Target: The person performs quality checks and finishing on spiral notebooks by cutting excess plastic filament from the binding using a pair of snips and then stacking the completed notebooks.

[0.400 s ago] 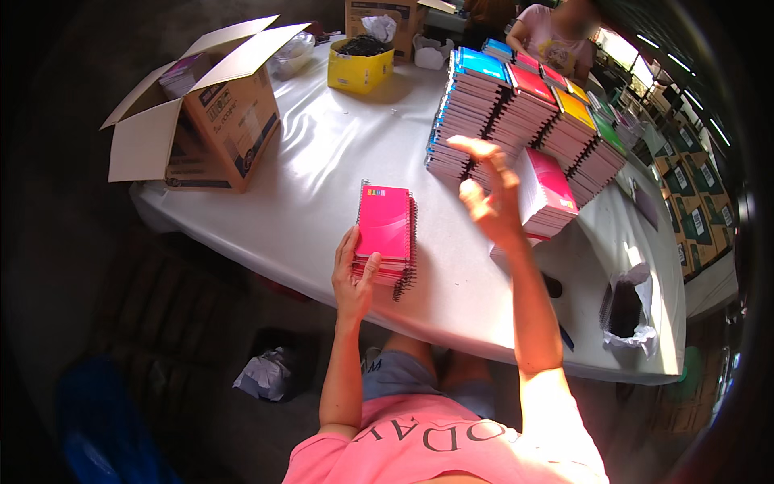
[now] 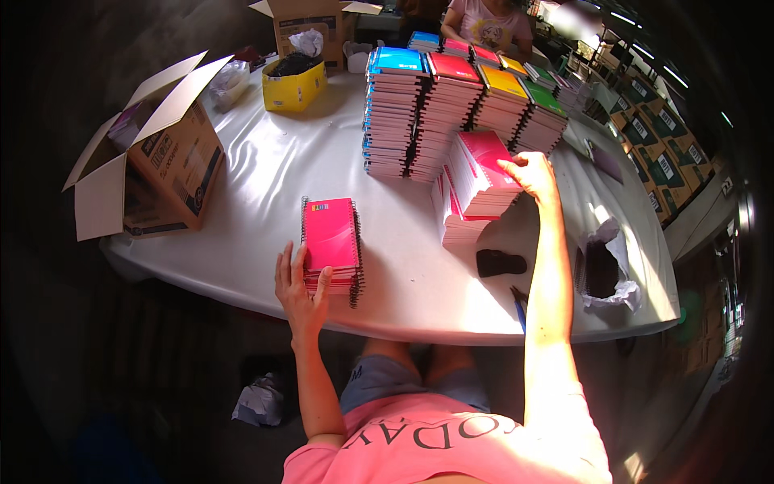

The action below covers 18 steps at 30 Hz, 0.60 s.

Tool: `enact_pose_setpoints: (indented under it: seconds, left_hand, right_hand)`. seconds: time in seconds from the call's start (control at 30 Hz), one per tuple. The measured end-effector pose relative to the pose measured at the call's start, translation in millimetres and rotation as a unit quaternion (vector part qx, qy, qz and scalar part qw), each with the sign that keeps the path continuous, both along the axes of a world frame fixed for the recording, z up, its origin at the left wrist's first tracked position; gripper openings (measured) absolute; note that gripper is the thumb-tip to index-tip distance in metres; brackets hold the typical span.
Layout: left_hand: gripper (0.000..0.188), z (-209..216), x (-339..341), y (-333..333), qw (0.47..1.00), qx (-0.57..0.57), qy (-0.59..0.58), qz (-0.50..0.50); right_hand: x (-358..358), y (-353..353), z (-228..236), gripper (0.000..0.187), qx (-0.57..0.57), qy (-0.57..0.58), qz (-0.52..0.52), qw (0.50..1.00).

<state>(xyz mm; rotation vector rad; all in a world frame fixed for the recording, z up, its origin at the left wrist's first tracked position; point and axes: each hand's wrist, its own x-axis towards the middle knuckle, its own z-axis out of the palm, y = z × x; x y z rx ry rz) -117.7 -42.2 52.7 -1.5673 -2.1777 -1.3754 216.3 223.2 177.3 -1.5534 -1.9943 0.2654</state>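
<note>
My left hand (image 2: pixel 301 294), its fingers spread, rests against the near left side of a small pile of pink spiral-bound notebooks (image 2: pixel 330 234). Black wire coils run down the pile's right edge. Over to the right, my right hand (image 2: pixel 535 176) has thumb and fingers pinched at the right corner of the top pink notebook (image 2: pixel 487 160) on a second stack. The pages of that stack (image 2: pixel 463 230) show on its near side, and its lower part is set slightly askew from the upper part. My palm hides the tips of some right fingers.
Tall stacks of blue (image 2: pixel 398 60), red (image 2: pixel 453 67), yellow (image 2: pixel 503 81) and green notebooks (image 2: pixel 545 98) stand behind. An open carton (image 2: pixel 177 173) sits at left, near a yellow box (image 2: pixel 295 90). A black object (image 2: pixel 500 263), a blue pen (image 2: pixel 519 306) and a paper-lined container (image 2: pixel 605 270) lie at right. Across the table is another person (image 2: pixel 488 28).
My right hand has come down from the air onto the corner of the right-hand pink stack. The left hand stays at its pile, its fingers a little looser. The whole view has shifted.
</note>
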Motion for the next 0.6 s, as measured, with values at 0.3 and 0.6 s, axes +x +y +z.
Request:
enact_pose_setpoints:
  seconds: [0.3, 0.6]
  left_hand:
    - [0.054, 83.4, 82.4, 11.3, 0.972, 0.214, 0.078, -0.063]
    - [0.023, 57.2, 158.3, 52.2, 0.775, 0.086, -0.489, -0.39]
  right_hand:
    - [12.0, -10.7, 1.5, 0.041, 0.016, 0.05, -0.123, 0.991]
    - [-17.7, -205.0, -24.9, 0.027, -0.005, 0.272, 0.209, 0.939]
